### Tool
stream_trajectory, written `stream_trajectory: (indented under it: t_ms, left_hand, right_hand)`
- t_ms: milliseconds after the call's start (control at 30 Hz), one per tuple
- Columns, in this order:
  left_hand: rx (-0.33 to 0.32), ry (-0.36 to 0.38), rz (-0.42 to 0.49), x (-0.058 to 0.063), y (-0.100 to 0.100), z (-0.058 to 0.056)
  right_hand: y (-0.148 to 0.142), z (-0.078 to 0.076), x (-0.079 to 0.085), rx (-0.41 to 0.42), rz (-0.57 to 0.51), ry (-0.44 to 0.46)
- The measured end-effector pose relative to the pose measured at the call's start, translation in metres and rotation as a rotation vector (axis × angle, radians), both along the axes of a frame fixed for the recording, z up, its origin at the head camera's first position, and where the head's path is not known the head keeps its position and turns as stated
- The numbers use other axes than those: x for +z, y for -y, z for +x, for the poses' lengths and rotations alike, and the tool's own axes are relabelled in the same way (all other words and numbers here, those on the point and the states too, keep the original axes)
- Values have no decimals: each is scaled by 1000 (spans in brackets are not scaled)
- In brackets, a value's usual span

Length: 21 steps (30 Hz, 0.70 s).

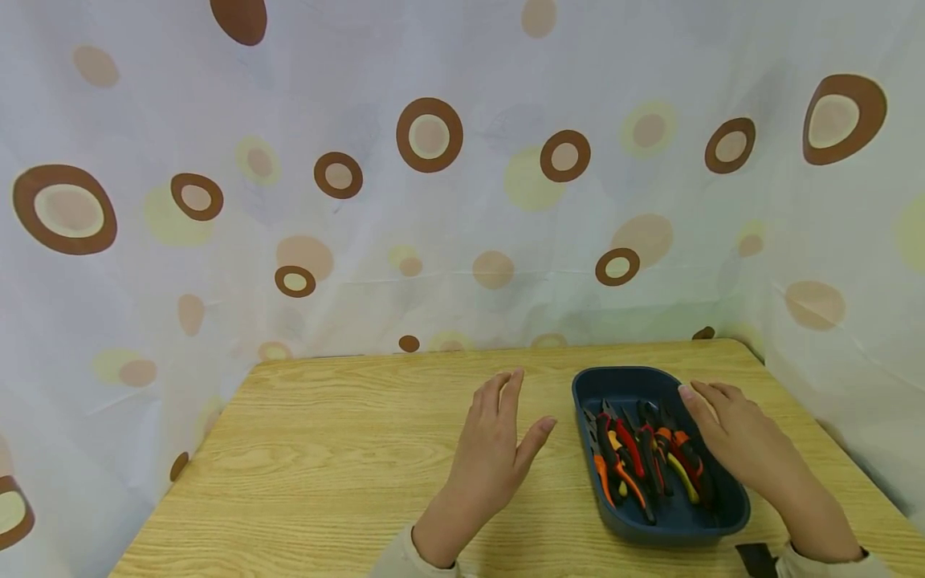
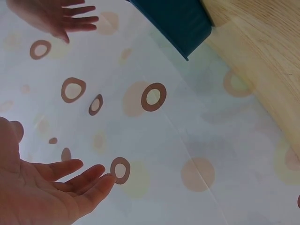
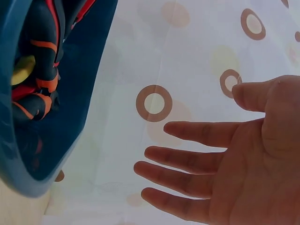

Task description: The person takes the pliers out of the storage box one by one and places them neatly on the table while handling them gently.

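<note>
"What are you holding?"

"Nothing in either hand. My left hand is raised above the counter, to the left of the bin, with the thumb held well away from the fingers, which bend a little."

"And the right?"

"My right hand is at the bin's right side. From the head camera, my thumb overlaps the rim, but the right wrist view shows a gap between my fingers and the bin. That hand is spread wide, fingers apart and thumb out."

"Where are the pliers?"

"All together in the bin, which stands on the right part of the counter. They lie side by side, noses toward the far end and most handles toward me."

"What colours?"

"The bin is dark blue. I see handles in orange, red, yellow and black; some overlap, so I can't count them surely."

"Anything else around you?"

"A white sheet with brown rings and pale spots hangs behind the counter and along its sides. I've light sleeves on, and near the right one there's a black object I can't make out."
</note>
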State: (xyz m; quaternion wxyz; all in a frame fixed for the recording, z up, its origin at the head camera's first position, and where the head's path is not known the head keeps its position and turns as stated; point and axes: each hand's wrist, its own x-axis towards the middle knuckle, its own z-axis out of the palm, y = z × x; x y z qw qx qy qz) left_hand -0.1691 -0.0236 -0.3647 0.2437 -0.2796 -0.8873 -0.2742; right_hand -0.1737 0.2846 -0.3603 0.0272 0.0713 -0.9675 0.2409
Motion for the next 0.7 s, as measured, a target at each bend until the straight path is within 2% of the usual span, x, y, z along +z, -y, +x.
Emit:
stream_trajectory:
  t_ms: [367,700]
  left_hand:
    - [-3,30,-13,1,-2,1]
    - [-12,57,-23,0,-4,2]
  right_hand:
    - [-16,-10,-11,102,-80,30]
    - [-23,-13,-12,61,-63,135]
